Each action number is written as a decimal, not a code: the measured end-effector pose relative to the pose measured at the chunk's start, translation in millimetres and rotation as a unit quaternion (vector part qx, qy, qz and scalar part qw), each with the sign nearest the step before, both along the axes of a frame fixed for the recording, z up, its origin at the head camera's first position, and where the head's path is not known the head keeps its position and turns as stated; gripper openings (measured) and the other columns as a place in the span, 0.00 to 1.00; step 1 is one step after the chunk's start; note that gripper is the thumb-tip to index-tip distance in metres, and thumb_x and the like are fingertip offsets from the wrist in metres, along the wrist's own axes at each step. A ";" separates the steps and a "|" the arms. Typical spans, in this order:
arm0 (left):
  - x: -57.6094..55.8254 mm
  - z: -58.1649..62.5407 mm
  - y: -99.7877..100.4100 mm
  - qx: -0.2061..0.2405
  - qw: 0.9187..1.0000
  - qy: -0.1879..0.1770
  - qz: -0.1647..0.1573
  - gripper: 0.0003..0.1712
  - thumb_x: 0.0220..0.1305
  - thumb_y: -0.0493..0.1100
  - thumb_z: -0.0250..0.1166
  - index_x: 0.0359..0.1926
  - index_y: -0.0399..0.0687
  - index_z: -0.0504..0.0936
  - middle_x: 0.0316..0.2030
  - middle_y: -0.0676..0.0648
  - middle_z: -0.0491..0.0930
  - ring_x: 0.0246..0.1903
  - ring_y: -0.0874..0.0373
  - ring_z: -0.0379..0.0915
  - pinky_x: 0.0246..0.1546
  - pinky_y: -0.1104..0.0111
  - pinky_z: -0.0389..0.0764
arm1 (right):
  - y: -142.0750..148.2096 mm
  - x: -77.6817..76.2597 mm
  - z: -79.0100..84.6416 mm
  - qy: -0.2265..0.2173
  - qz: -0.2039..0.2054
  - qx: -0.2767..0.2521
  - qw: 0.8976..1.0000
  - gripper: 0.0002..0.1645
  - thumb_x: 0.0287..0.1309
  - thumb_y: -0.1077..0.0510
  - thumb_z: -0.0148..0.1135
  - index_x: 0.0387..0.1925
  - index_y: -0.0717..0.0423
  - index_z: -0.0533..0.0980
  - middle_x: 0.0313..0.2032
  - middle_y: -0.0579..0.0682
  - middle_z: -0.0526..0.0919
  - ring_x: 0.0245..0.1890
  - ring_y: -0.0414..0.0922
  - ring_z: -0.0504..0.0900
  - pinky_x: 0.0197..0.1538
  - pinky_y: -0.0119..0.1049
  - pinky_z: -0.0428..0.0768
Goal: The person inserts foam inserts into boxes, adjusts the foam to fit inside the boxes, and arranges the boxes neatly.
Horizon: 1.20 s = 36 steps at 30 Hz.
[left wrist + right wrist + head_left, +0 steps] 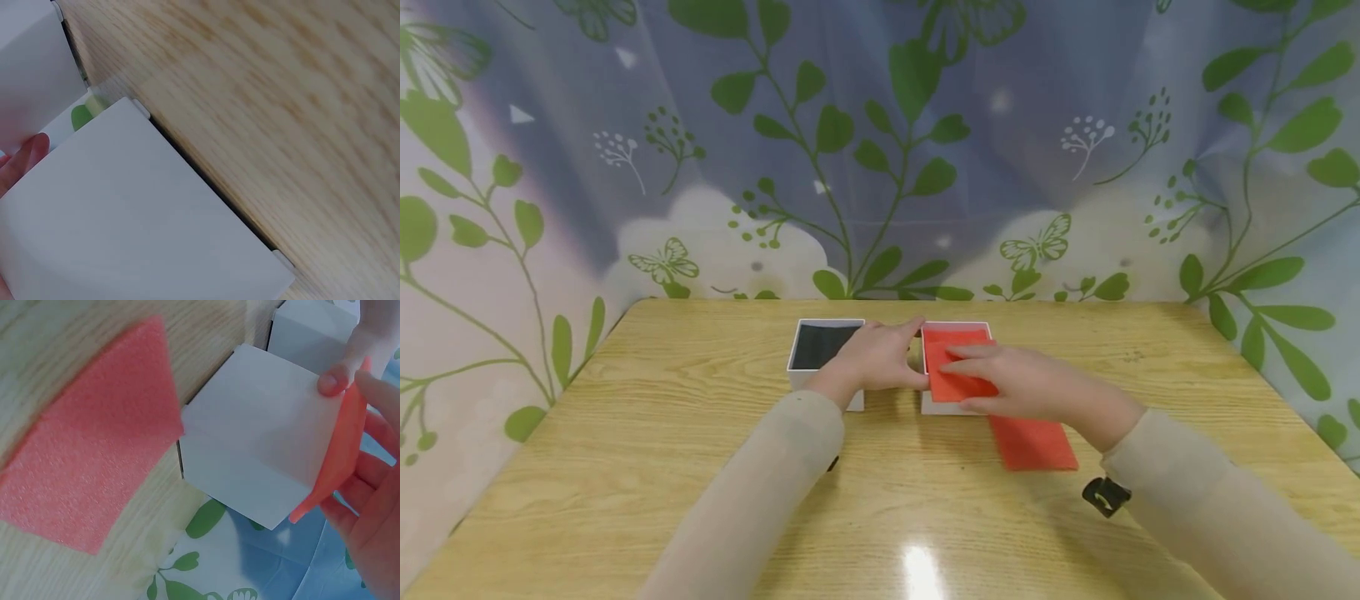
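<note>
My right hand [1022, 383] holds a thin red foam sheet [962, 387] slightly tilted over the mouth of the right white box [955, 408]. In the right wrist view the sheet [340, 453] sits at the box's open side, fingers spread along it. More red shows inside that box. My left hand [880, 358] grips the same box at its left side, its thumb [333, 381] by the front upper edge. The left white box [801, 379], lined or filled with something dark [820, 346], stands beyond that hand, partly covered by it.
Another red foam sheet [1037, 446] lies flat on the wooden table [625, 467], in front and to the right of the right box. A patterned curtain [880, 167] hangs behind the table's far edge. A dark band or watch [1107, 497] shows at the right wrist.
</note>
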<state>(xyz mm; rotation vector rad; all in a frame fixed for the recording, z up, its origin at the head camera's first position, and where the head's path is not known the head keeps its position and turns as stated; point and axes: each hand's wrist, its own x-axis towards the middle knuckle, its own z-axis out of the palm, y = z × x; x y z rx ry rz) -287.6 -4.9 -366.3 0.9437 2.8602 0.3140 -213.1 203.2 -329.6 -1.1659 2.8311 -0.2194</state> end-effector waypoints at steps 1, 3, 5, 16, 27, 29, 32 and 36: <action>0.2 0.2 0.1 0.000 1.000 0.001 0.000 0.56 0.50 0.69 0.58 0.73 0.48 0.49 0.16 0.60 0.75 0.37 0.63 0.78 0.64 0.57 0.53 | -0.2 0.4 -0.6 0.001 0.001 -0.003 1.000 0.33 0.56 0.51 0.64 0.63 0.55 0.69 0.65 0.58 0.64 0.63 0.58 0.63 0.58 0.53 0.68; 0.3 0.5 0.0 -0.001 1.000 0.003 -0.001 0.56 0.51 0.69 0.58 0.73 0.48 0.49 0.16 0.60 0.75 0.37 0.63 0.78 0.64 0.57 0.53 | -0.6 1.1 -2.2 0.005 0.003 -0.010 1.000 0.33 0.56 0.51 0.64 0.63 0.54 0.69 0.64 0.58 0.65 0.63 0.57 0.65 0.57 0.51 0.70; 0.0 0.2 0.1 -0.002 1.000 0.005 -0.002 0.56 0.51 0.69 0.58 0.73 0.47 0.48 0.16 0.60 0.75 0.37 0.64 0.78 0.64 0.57 0.54 | -0.8 1.6 -3.7 0.012 0.005 -0.018 1.000 0.32 0.56 0.52 0.65 0.62 0.54 0.70 0.63 0.58 0.66 0.61 0.56 0.66 0.56 0.50 0.71; -1.3 -0.9 1.0 -0.001 1.000 0.005 0.000 0.55 0.50 0.65 0.59 0.73 0.48 0.48 0.15 0.60 0.75 0.27 0.66 0.77 0.64 0.57 0.54 | -2.3 0.9 -11.8 0.055 0.002 -0.045 0.997 0.29 0.55 0.56 0.66 0.59 0.57 0.73 0.59 0.58 0.72 0.53 0.53 0.76 0.49 0.45 0.77; -1.0 -3.4 0.0 0.001 1.000 0.017 0.005 0.59 0.47 0.75 0.59 0.72 0.49 0.51 0.35 0.58 0.82 0.38 0.64 0.78 0.63 0.57 0.56 | -4.8 -3.6 -14.7 0.045 -0.004 -0.069 0.997 0.27 0.55 0.58 0.66 0.58 0.58 0.74 0.58 0.58 0.72 0.55 0.53 0.75 0.50 0.44 0.77; -1.1 -3.3 0.1 0.000 1.000 0.016 0.006 0.60 0.46 0.75 0.59 0.72 0.49 0.51 0.32 0.59 0.81 0.42 0.63 0.78 0.63 0.57 0.56 | -4.8 -4.7 -14.7 0.039 -0.006 -0.070 0.997 0.27 0.55 0.58 0.66 0.57 0.58 0.74 0.58 0.59 0.72 0.55 0.53 0.75 0.50 0.44 0.77; -0.9 -2.3 0.4 -0.002 1.000 0.010 0.009 0.60 0.46 0.75 0.59 0.73 0.50 0.50 0.26 0.60 0.78 0.44 0.62 0.77 0.63 0.57 0.56 | -4.7 -6.8 -14.9 0.035 -0.007 -0.070 0.997 0.27 0.55 0.58 0.65 0.57 0.58 0.74 0.58 0.59 0.72 0.54 0.53 0.75 0.49 0.44 0.77; -0.1 -0.7 0.0 0.000 1.000 0.005 0.013 0.59 0.47 0.74 0.60 0.73 0.51 0.50 0.38 0.58 0.81 0.47 0.61 0.75 0.64 0.56 0.55 | -4.7 -8.8 -15.2 0.034 -0.007 -0.071 0.997 0.26 0.56 0.58 0.65 0.57 0.58 0.74 0.59 0.59 0.72 0.53 0.52 0.76 0.49 0.43 0.77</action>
